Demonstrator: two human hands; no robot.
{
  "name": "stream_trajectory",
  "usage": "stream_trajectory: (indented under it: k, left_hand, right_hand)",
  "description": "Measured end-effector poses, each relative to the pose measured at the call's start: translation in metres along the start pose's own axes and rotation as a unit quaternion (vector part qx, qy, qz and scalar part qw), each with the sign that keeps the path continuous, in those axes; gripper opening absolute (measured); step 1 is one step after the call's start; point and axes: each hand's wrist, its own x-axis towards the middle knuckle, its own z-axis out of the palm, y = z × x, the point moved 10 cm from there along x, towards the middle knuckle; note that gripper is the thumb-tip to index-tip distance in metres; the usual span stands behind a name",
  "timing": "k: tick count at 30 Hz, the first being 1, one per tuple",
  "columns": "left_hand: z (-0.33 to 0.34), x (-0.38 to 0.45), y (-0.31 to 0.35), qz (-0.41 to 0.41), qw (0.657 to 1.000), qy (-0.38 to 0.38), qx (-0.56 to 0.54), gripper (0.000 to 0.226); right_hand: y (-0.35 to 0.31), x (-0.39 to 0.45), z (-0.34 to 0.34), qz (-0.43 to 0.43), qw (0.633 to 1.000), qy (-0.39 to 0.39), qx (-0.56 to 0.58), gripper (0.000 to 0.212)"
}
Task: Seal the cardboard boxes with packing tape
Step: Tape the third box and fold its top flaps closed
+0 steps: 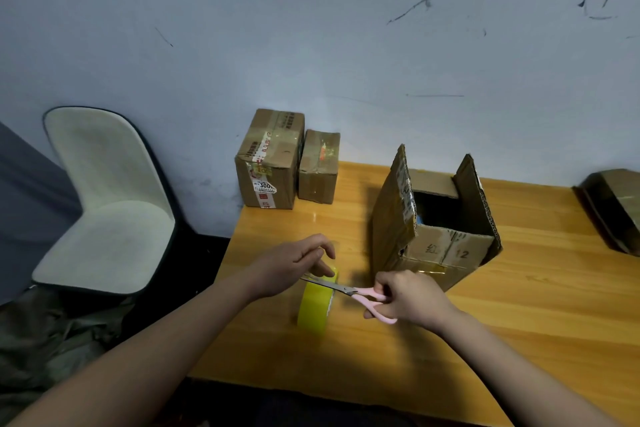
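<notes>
**Worktable stock: tape, scissors, four boxes**

Item 1. Tape roll point(313, 305): yellow-green, standing on edge on the wooden table point(519, 322), near the front left corner, just left of the open box.

Item 2. Scissors point(349, 291): pink handles, metal blades. The blades lie across the top of the tape roll, pointing left. Whether they are cutting tape cannot be told.

Item 3. Left hand point(294, 263): at the top of the roll, thumb and forefinger curled together there as if pinching the tape end; the tape itself is too clear to make out, so the grip cannot be told for certain.

Item 4. Right hand point(412, 298): fingers curled through and around the pink scissor handles, gripping them, just in front of the open box.

Item 5. Open box point(436, 243): cardboard, mid-table, two top flaps standing upright, dark inside, marked "12" on the near face, old tape on its front.

Item 6. Large sealed box point(268, 163): at the table's far left corner against the wall point(311, 28), taped, with labels.

Item 7. Small sealed box point(318, 166): touching the large one on its right.

Item 8. Dark wrapped box point(613, 208): far right edge, partly out of view.

Item 9. Chair point(104, 204): pale seat, dark rim, left of the table.
</notes>
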Motion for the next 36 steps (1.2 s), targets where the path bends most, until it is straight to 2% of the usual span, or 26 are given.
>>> stream_trajectory:
  k: [5,9,11,13,15,18,22,31,36]
  left_hand:
    - [-0.003,0.002,-0.001,-0.004,1.0,0.016,-0.022,0.023]
    - [-0.027,0.001,0.007,0.007,0.988,0.104,-0.115,0.019]
    - [-0.038,-0.002,0.007,0.011,0.988,0.14,-0.069,0.019]
    - [-0.034,-0.005,-0.007,-0.007,0.991,0.131,0.013,0.045]
    - [-0.014,-0.008,-0.03,-0.04,0.992,0.087,0.08,0.078]
    - [0.013,-0.007,-0.065,-0.102,0.984,0.04,0.142,0.1]
    - [0.017,0.003,-0.08,-0.136,0.983,0.075,0.098,0.1]
    - [0.024,0.009,-0.093,-0.146,0.985,0.049,0.083,0.104]
    - [0.025,0.009,-0.098,-0.147,0.984,0.053,0.087,0.112]
  right_hand:
    - [0.001,0.004,0.0,-0.01,0.999,-0.004,-0.037,0.043]
    - [0.005,0.004,0.002,-0.008,0.999,0.0,-0.042,0.042]
    - [0.006,0.004,0.003,-0.006,0.999,0.007,-0.047,0.042]
    - [0.007,0.003,0.002,-0.004,0.999,0.013,-0.047,0.044]
    - [0.007,0.002,0.001,-0.002,0.999,0.018,-0.042,0.046]
    - [0.008,0.0,0.002,0.003,0.999,0.018,-0.036,0.045]
    - [0.01,-0.003,0.003,0.018,0.999,0.014,-0.029,0.042]
    - [0.021,-0.016,0.014,0.097,0.994,0.041,0.023,0.047]
    - [0.023,-0.023,0.031,0.153,0.983,0.048,0.092,0.046]
